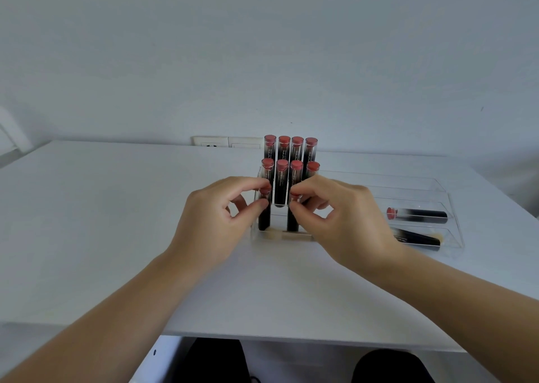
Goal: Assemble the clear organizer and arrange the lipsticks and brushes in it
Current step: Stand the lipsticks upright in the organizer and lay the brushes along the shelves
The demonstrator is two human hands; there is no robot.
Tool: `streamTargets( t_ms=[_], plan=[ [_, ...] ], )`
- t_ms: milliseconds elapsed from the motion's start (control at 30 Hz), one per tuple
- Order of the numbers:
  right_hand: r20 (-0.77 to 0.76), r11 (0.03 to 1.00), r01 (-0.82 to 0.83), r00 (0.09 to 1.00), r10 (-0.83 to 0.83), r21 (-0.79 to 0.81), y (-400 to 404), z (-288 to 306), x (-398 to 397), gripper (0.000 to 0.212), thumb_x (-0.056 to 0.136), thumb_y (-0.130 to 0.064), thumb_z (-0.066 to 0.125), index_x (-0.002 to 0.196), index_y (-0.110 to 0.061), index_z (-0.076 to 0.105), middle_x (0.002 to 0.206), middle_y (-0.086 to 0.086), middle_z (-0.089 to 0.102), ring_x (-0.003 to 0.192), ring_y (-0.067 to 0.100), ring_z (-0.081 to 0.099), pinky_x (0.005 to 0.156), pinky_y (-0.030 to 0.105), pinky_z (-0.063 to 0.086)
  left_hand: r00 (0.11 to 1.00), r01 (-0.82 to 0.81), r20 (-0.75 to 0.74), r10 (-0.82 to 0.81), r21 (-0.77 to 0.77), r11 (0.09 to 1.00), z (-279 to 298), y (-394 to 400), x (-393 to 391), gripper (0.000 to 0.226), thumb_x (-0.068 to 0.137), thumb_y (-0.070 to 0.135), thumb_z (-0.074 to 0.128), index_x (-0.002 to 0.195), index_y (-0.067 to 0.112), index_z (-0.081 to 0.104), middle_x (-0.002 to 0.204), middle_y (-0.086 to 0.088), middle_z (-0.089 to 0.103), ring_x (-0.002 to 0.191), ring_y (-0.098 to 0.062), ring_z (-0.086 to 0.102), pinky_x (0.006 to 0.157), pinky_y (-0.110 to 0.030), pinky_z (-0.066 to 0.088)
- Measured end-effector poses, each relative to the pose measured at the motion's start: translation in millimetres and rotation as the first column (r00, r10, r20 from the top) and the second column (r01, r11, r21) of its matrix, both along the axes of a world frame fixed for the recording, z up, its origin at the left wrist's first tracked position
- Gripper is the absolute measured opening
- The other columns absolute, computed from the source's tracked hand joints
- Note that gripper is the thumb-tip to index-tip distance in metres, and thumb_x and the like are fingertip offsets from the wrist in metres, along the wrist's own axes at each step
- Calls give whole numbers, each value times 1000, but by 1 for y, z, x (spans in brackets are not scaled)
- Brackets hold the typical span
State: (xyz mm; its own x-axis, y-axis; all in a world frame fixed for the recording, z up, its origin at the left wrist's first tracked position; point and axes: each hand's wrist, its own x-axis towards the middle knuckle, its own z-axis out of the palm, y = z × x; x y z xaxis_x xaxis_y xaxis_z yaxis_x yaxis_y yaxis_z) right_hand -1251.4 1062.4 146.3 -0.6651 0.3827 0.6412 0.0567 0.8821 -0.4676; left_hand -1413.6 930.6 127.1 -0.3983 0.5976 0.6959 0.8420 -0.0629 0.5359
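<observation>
Left hand and right hand each pinch a lipstick upright in the front row of the clear organizer on the white table. Judged risk: an off-centre push tilts a tube against its neighbours, toppling the packed rows behind.

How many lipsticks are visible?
11: four in the organizer's back row, four in the middle, one under each hand, one lying in the tray. More may be hidden.

A white bench stands against a plain pale wall, with white wall sockets just behind its far edge
</observation>
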Motion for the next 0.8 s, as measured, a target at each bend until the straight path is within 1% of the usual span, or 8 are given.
streamTargets(
  t_ms=[100,200,300,367,533,633,733,800],
  plan=[
    [-6,1000,8,1000,-8,-2,0,-1,-1,9,89,-14,70,95,-22,71,77,-13,67,73,6,63,61,27,52,1000,-6,20,6,1,1000,-1,1,0,29,83,10,83,105,27,78,80,39,62,54,5,55,52,-6,34],
    [-28,1000,-4,1000,4,-17,-3,-1,-5,10,90,-15,71,98,-21,71,80,-13,69,76,5,63,64,12,46,998,-8,57,8,-2,1000,-3,2,-2,28,84,15,83,103,34,77,84,22,69,54,-12,57,53,-12,41],
    [-43,999,-19,999,17,-41,-5,-2,-10,12,90,-16,71,101,-20,72,81,-10,71,79,5,64,66,17,49,997,17,75,-17,-1,1000,-4,3,-3,27,85,11,81,105,28,78,88,16,76,74,-12,70,60,-24,53],
    [-40,999,-25,999,23,-48,-7,-3,-13,13,91,-17,71,103,-20,73,83,-10,72,80,6,65,68,22,51,997,28,77,-28,-2,1000,-4,3,-3,28,85,8,80,107,26,78,95,17,76,84,-8,72,64,-25,56],
    [-2,999,-27,1000,27,-34,-9,-6,-15,21,89,-17,71,109,-21,72,89,-10,71,81,9,65,70,37,55,996,56,74,-56,-2,998,-4,1,-3,30,84,3,80,108,22,78,99,16,76,89,-3,72,62,-27,56],
    [10,1000,-15,1000,15,2,-9,-8,-15,27,87,-13,72,113,-22,70,91,-9,70,82,10,62,71,35,53,996,67,63,-66,-26,997,-3,0,-3,35,82,2,82,111,21,77,99,17,74,87,-3,70,58,-28,53],
    [-16,1000,-4,1000,3,-11,-10,-12,-16,28,86,-13,74,113,-21,69,92,-9,69,81,11,60,70,27,49,999,47,14,-46,-46,998,-3,-1,-2,38,79,4,84,111,23,74,89,35,64,71,9,59,54,-12,41],
    [-40,999,5,999,-6,-38,-12,-16,-18,29,86,-13,74,113,-20,69,92,-11,68,80,11,60,70,24,47,999,37,-2,-37,-49,998,-3,-2,-1,40,78,4,85,112,24,73,90,42,60,67,12,55,55,-8,36]
  ],
)
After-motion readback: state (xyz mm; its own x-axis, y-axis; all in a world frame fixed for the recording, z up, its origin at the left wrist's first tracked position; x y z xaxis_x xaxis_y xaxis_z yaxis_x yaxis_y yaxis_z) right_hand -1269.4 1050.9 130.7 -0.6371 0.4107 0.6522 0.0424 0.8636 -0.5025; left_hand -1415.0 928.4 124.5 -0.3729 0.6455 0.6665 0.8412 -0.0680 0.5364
